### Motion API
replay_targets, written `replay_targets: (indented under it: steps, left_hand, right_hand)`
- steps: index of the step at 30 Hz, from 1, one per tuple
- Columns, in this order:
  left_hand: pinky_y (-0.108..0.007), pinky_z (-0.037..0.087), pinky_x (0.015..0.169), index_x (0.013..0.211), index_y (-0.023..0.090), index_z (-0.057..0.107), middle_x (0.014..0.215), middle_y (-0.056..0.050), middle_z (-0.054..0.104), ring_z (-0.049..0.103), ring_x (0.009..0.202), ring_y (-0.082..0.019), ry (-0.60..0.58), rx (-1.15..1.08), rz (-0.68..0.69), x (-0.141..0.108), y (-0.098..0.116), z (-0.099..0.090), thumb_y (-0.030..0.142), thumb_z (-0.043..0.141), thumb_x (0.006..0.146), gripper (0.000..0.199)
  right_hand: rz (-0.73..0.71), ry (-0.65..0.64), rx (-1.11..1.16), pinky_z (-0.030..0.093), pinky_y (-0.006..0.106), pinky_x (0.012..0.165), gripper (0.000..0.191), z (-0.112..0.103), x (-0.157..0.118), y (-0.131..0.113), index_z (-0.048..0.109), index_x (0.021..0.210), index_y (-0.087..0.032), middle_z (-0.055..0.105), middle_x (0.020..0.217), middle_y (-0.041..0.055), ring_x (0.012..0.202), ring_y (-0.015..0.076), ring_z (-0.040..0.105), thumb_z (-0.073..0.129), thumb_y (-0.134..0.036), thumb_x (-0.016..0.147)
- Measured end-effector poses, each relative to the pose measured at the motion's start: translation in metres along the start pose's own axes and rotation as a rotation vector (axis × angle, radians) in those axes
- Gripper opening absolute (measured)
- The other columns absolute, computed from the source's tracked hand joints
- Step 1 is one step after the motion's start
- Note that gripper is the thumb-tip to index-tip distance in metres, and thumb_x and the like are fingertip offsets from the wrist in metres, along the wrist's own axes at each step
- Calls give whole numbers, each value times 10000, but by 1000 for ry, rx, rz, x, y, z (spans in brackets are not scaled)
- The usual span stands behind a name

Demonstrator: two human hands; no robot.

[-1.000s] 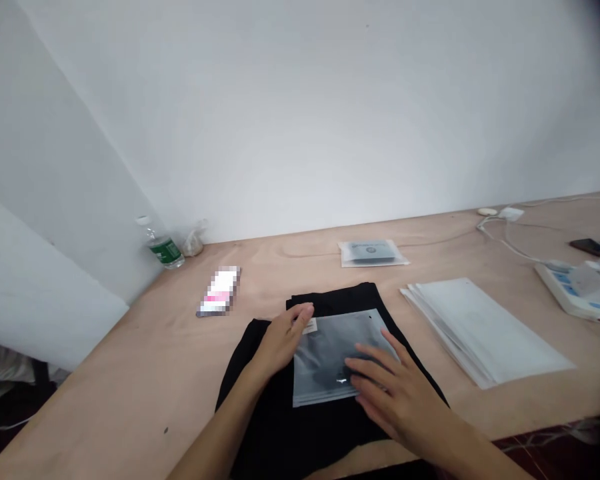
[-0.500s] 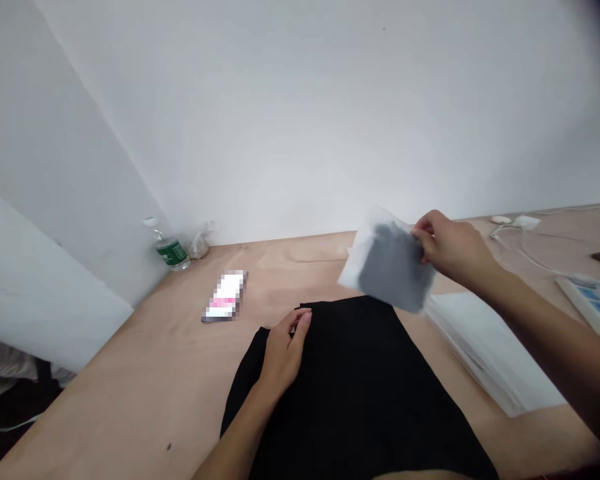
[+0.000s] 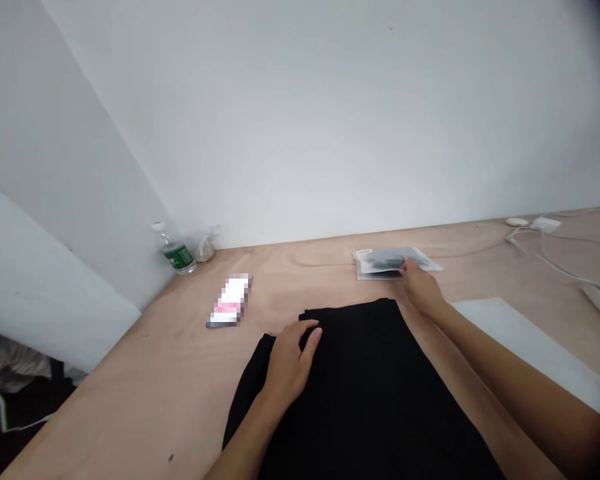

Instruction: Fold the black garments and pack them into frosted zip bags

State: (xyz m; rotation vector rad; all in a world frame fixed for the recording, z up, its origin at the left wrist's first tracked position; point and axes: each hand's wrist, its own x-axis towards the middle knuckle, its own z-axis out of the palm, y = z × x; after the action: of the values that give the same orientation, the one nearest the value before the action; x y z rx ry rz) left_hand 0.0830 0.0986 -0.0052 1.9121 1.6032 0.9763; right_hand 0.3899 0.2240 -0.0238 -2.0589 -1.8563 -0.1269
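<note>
Black cloth (image 3: pixel 375 393) lies under my left hand (image 3: pixel 287 363), fingers loosely open; right hand (image 3: pixel 425 288) pinches the upper packet (image 3: pixel 383 257) over the lower packet (image 3: pixel 373 275), unreleased.

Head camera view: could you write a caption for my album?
Left hand on black cloth, right hand gripping a clear packet near the wall.

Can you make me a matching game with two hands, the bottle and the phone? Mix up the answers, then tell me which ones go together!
1. bottle
2. left hand
3. phone
4. right hand

A. flat, with a white and pink screen
B. pinching a see-through packet
C. partly green, partly clear
D. resting on black cloth

Right pairs: 1-C, 2-D, 3-A, 4-B
</note>
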Motion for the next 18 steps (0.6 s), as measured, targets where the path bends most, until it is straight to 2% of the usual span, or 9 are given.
replay_targets:
  steps: [4,6,9,13,18]
  left_hand:
    - [-376,407,921,1032,255,616,1067,-21,638,554,1035,-211,19,30,2,4,-5,-1,380,468,847,268]
    - [-372,418,910,1026,249,618,1067,-25,640,561,1032,-213,33,40,-12,6,-9,-1,358,478,840,257]
    - [-349,447,872,1022,236,618,1057,-35,648,586,999,-205,48,50,-48,12,-15,0,318,473,840,246]
    - [-343,473,821,1017,212,611,987,-54,655,617,889,-193,43,92,-109,29,-19,3,275,463,856,228]
    - [-401,486,798,1121,163,524,1124,-77,556,573,945,-194,-33,172,-165,53,-23,11,311,520,864,297]
  right_hand:
    - [-90,31,42,447,350,733,231,-1,-5,5,542,1047,-120,608,1004,122,848,200,578,413,-213,880]
    - [-131,68,64,412,378,788,237,-5,-10,4,563,1004,-120,581,1102,162,934,247,555,383,-163,855]
    - [-193,107,113,383,387,850,240,-9,-24,-3,580,977,-152,541,1191,135,1024,266,516,390,-203,839]
    - [-251,91,200,416,349,813,261,-7,-49,-16,588,982,-192,616,1020,79,956,230,547,401,-317,851]
    - [-244,60,273,398,374,845,282,6,-65,-20,583,1029,-163,600,1028,105,980,243,537,463,-304,816]
